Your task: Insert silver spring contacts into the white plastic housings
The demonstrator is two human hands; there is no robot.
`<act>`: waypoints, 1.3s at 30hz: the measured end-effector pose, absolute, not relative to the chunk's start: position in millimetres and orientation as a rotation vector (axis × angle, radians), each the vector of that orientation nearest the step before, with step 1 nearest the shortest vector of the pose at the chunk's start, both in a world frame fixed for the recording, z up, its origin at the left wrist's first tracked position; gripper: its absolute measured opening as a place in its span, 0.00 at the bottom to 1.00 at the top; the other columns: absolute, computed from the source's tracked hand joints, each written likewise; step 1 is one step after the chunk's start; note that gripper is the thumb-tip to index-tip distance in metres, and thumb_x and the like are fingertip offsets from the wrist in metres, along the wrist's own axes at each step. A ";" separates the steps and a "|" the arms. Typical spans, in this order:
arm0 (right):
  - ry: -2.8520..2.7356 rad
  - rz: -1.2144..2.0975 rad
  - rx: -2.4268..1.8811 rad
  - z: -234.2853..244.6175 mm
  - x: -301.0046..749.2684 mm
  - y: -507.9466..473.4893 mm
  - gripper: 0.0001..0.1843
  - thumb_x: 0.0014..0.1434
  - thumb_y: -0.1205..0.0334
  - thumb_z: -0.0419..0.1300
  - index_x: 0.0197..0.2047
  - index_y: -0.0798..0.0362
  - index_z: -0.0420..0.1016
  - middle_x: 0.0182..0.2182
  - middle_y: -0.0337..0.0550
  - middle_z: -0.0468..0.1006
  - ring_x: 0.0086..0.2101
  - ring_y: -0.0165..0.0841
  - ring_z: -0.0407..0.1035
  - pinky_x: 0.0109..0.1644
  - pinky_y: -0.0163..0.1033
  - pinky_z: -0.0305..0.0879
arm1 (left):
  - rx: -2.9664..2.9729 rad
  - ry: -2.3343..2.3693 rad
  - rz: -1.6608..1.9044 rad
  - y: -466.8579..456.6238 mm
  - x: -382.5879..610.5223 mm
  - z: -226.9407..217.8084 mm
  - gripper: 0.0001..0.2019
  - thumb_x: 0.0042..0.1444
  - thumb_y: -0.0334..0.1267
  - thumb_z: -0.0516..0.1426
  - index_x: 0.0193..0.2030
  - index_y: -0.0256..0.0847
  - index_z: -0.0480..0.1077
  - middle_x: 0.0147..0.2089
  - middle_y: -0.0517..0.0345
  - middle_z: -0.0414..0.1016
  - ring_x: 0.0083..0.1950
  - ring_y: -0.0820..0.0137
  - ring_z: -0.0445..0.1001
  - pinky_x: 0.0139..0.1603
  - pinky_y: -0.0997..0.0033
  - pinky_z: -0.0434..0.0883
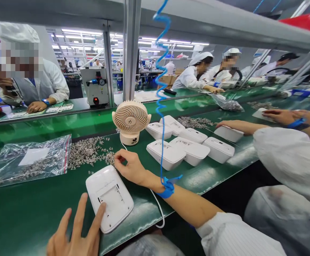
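Fingers [117, 159] of the right hand [130, 166] are drawn together in a pinch at the near edge of a pile of small metal pieces [87, 151]. Whether a piece sits between the tips I cannot tell. A blue wrist strap [167, 188] on that arm leads up into a coiled cord [160, 89].

The left hand [73, 236] lies flat with its fingers [97, 220] spread, one tip pressing the lower edge of a white plastic housing [109, 199]. The housing rests back-up on the green surface [37, 209], just below the pile.

It looks light, stiff and smooth, so it is likely to slide unless pinned, and is best gripped by its long side edges. The metal pieces look tiny and hard, suited to a fingertip pinch.

Around them are a clear bag [24, 160], a small fan [131, 121], more housings [168, 154] and a co-worker's hand [237, 125].
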State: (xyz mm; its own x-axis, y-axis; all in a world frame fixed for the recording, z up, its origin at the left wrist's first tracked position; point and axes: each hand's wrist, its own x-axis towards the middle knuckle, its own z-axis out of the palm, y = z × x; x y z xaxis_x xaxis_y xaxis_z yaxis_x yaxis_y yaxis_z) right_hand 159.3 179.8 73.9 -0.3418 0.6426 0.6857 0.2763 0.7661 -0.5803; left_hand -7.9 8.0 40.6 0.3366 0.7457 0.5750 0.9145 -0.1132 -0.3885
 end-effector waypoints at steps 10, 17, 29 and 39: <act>-2.064 0.915 -0.702 73.4 179.6 161.8 0.06 0.53 0.70 0.55 0.27 0.54 0.71 0.36 0.43 0.72 0.39 0.30 0.68 0.42 0.37 0.65 | -1.783 -1.721 -0.308 22.5 83.9 54.3 0.14 0.57 0.39 0.55 0.47 0.34 0.71 0.50 0.53 0.74 0.47 0.59 0.68 0.46 0.61 0.60; -2.338 0.700 -0.548 68.1 179.0 160.5 0.08 0.57 0.71 0.52 0.30 0.55 0.72 0.37 0.47 0.71 0.37 0.31 0.67 0.41 0.38 0.65 | -1.787 -1.818 -0.280 22.1 91.1 63.3 0.14 0.59 0.41 0.51 0.46 0.36 0.70 0.51 0.55 0.73 0.47 0.60 0.68 0.46 0.62 0.58; -2.392 0.570 -0.608 68.5 178.2 156.7 0.08 0.57 0.73 0.51 0.30 0.55 0.69 0.35 0.47 0.70 0.35 0.32 0.67 0.39 0.38 0.66 | -1.791 -1.895 -0.274 26.5 95.3 62.7 0.13 0.57 0.43 0.53 0.45 0.39 0.70 0.57 0.57 0.68 0.48 0.61 0.66 0.46 0.62 0.57; -2.477 0.605 -0.614 74.0 180.6 158.5 0.10 0.58 0.72 0.49 0.29 0.54 0.68 0.34 0.46 0.70 0.34 0.33 0.66 0.38 0.39 0.65 | -1.785 -1.895 -0.323 25.6 95.4 59.5 0.13 0.56 0.44 0.54 0.43 0.39 0.71 0.56 0.58 0.70 0.47 0.61 0.66 0.45 0.62 0.57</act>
